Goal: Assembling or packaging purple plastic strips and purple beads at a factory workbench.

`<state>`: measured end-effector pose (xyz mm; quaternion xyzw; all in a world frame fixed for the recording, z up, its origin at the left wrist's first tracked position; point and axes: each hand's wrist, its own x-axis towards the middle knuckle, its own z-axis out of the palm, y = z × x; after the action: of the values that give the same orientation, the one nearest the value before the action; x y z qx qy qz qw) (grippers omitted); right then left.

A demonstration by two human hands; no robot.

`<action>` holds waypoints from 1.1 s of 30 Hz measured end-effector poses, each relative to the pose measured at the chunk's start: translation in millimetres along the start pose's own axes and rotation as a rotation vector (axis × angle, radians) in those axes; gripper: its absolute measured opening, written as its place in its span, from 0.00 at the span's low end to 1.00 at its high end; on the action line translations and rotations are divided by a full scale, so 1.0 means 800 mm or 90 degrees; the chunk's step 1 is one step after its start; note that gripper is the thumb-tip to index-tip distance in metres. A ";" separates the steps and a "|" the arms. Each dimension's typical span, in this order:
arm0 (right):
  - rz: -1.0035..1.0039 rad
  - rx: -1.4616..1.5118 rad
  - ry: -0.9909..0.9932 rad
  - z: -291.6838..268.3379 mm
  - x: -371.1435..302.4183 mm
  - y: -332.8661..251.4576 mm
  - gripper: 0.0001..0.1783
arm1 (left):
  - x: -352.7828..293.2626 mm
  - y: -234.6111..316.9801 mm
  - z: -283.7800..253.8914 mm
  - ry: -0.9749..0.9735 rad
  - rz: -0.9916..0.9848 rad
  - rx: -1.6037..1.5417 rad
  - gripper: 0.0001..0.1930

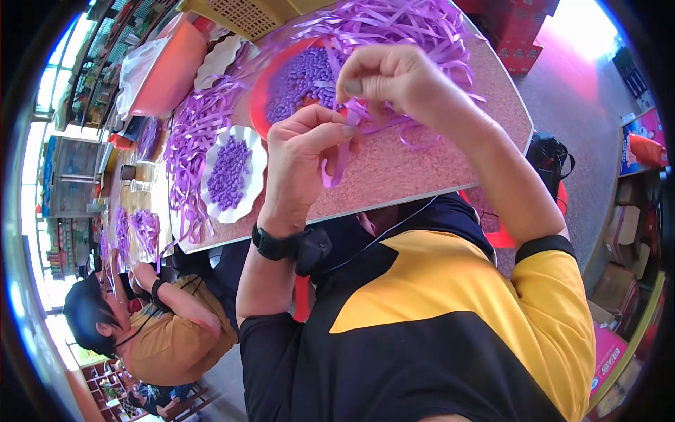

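My left hand pinches a purple ribbon between thumb and forefinger, and its loose end hangs over the pink tabletop. To the right and a little farther off, my right hand has thumb and forefinger pressed together. What they hold, if anything, is too small to tell. More purple ribbon shows between the two hands. Just beyond them is a red round tray of purple beads, partly hidden by my hands. A white scalloped dish with purple beads lies left of my left hand.
Heaps of purple ribbon cover the table's far side, and another ribbon pile lies left. A yellow basket and an orange-red tub stand at the back. A co-worker sits at the left. Red boxes are stacked far right.
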<state>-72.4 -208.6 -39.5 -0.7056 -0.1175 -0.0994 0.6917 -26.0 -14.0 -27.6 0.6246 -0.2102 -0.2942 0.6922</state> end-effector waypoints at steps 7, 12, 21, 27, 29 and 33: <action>0.078 0.023 -0.034 -0.002 0.005 0.000 0.08 | -0.023 0.004 -0.010 -0.034 -0.127 -0.152 0.08; 0.072 0.093 0.125 -0.019 0.006 -0.007 0.09 | -0.039 -0.005 -0.027 -0.089 -0.139 -0.133 0.10; 0.060 0.195 0.202 -0.021 0.003 -0.015 0.11 | -0.041 -0.032 -0.036 -0.031 -0.040 -0.128 0.10; 0.039 0.240 0.243 -0.031 0.002 -0.028 0.12 | -0.044 -0.033 -0.041 -0.013 -0.007 -0.084 0.10; -0.025 0.204 0.327 -0.061 0.002 -0.039 0.12 | -0.048 -0.020 -0.049 -0.011 0.006 -0.058 0.10; -0.079 0.108 0.414 -0.135 0.007 -0.044 0.10 | -0.046 0.007 -0.073 -0.013 0.078 -0.174 0.09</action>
<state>-75.4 -315.7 -2.0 -0.5686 0.0588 -0.3506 0.7418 -13.8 54.5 -27.2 0.5077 -0.2132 -0.2833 0.7852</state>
